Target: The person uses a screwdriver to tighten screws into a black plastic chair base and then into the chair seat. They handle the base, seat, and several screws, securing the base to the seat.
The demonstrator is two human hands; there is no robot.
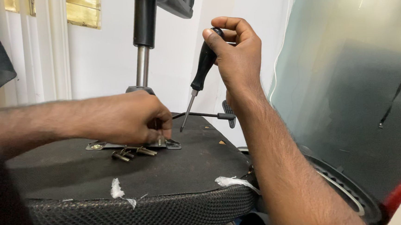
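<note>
My right hand (pixel 236 54) grips the black handle of a screwdriver (pixel 201 73); its metal tip points down and left, just above the black underside of an upturned chair seat (pixel 120 170). My left hand (pixel 133 119) rests on the seat, fingers pinched on a small screw at the edge of a grey metal mounting plate (pixel 172 144). A few loose bolts (pixel 131 154) lie just in front of that hand. The chair's gas-lift column (pixel 142 60) rises behind my left hand.
A black lever with a paddle end (pixel 226 114) sticks out to the right of the plate. Torn white scraps (pixel 117 191) cling to the seat's mesh edge. A large tinted glass panel (pixel 357 93) leans on the right, with a white wall behind.
</note>
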